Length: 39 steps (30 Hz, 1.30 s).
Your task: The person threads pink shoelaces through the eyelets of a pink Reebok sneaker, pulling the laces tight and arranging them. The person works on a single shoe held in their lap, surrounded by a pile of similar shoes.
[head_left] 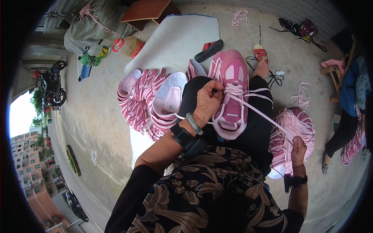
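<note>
A pink sneaker (pixel 232 105) with mesh panels lies on my lap, its toe pointing away from me. Pale pink shoelace (pixel 264 112) runs through its upper eyelets. My right hand (pixel 298 150) is closed on one length, drawn out to the right of the shoe. At the sneaker's left side, by the lacing, my left hand (pixel 209 100) is closed in a pinch; whatever its fingertips hold is hidden. Other lace strands lie loose over my right thigh. Beside my right knee sits a bundle of pink laces (pixel 292 126) on top of more pink shoe parts.
Stacked pink sneakers (pixel 140 97) stand left of my lap by a white sheet (pixel 182 35). Black slipper (pixel 209 51), oil jug (pixel 130 46) and wooden box (pixel 149 11) are farther off. Another person (pixel 347 105) sits at right; a motorcycle (pixel 52 85) is at left.
</note>
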Tool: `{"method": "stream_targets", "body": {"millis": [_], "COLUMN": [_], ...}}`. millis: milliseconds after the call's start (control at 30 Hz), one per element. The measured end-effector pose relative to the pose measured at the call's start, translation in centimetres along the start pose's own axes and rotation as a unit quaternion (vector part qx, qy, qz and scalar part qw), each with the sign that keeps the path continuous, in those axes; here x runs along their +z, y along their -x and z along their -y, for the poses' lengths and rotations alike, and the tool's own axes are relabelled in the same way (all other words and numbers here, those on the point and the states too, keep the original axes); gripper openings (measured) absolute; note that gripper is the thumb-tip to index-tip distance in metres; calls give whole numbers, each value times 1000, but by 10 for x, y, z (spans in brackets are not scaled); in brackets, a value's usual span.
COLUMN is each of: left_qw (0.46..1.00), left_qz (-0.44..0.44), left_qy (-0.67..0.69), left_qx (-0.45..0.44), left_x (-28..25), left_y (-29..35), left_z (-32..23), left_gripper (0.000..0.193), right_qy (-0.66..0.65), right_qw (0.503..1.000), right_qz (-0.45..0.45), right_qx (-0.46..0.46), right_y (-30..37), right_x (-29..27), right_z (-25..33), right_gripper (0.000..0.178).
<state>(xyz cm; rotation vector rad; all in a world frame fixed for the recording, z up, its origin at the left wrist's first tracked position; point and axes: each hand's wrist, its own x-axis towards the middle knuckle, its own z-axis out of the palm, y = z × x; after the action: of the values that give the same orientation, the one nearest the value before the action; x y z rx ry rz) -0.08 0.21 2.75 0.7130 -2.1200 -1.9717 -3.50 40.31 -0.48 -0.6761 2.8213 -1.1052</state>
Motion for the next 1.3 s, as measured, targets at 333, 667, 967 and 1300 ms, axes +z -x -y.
{"method": "stream_targets", "body": {"millis": [333,667,967,1300], "left_qw": [888,818,743,749], "left_qz": [4,14,37,61], "left_qy": [-321,-477,-532,-471], "left_qx": [330,321,404,461], "left_x": [20,42,57,-6], "left_y": [9,5,1,28], "left_z": [-44,-31,-26,-55], "left_gripper": [13,14,20,12], "right_qy": [-129,-57,-227,-200], "right_qw": [987,993,967,979], "right_qz": [44,81,115,41], "right_qx": [-82,-68,4,-26], "right_y": [-88,-122,-125,-85], "right_x": [49,112,115,106], "right_z": [122,162,138,144], "right_gripper": [47,43,34,62]}}
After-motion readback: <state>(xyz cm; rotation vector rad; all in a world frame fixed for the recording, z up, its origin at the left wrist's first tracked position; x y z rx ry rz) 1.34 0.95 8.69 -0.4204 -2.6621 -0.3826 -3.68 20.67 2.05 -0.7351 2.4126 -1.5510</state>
